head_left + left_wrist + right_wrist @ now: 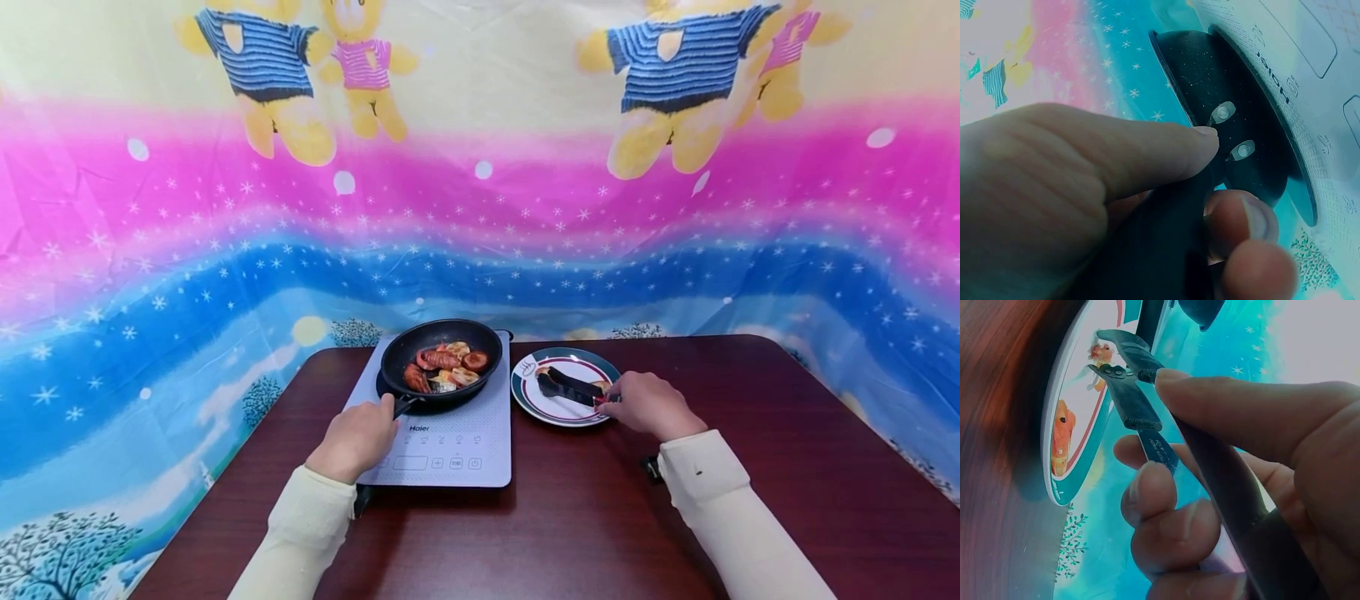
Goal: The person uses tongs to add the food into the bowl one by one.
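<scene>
My left hand grips the handle of a black frying pan, thumb along its top and fingers curled beneath. The pan, tilted a little, holds browned scored sausages and pale slices. In my right hand is a pair of black tongs, thumb on one arm and curled fingers on the other. Their tips reach over a white plate with green and red rings. Small pieces of browned food lie on that plate, partly hidden by the tongs in the head view.
A white induction cooker marked Haier is under the pan, left of the plate. The dark red-brown table carries everything. Behind and at both sides hangs a colourful cloth with bears and snowflakes.
</scene>
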A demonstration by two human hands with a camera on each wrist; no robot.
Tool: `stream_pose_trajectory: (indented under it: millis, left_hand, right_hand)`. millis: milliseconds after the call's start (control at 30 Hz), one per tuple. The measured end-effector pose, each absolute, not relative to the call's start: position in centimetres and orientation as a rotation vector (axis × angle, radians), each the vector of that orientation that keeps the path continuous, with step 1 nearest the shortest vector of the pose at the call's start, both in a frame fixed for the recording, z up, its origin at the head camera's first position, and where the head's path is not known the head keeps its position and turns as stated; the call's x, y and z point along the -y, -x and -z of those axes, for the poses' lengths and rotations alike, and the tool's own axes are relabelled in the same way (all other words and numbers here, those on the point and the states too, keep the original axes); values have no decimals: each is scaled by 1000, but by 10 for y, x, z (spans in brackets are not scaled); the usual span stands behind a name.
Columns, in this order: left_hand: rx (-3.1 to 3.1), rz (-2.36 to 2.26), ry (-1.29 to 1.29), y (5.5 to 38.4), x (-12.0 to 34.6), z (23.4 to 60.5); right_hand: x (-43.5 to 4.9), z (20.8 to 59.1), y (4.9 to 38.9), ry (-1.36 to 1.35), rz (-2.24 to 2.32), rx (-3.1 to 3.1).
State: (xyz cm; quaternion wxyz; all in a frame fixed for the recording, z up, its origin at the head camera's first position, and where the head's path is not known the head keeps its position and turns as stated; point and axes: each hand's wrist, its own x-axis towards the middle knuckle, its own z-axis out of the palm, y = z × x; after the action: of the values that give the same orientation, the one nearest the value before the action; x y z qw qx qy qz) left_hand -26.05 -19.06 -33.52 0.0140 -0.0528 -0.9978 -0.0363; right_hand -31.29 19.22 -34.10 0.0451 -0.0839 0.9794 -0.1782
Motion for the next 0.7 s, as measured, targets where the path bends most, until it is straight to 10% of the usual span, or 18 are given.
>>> stream_pose_trajectory:
  millis: [700]
  left_hand:
    - [3087, 105, 192, 259, 192, 337]
  right_hand:
    - [-187, 340, 310, 192, 444, -3063]
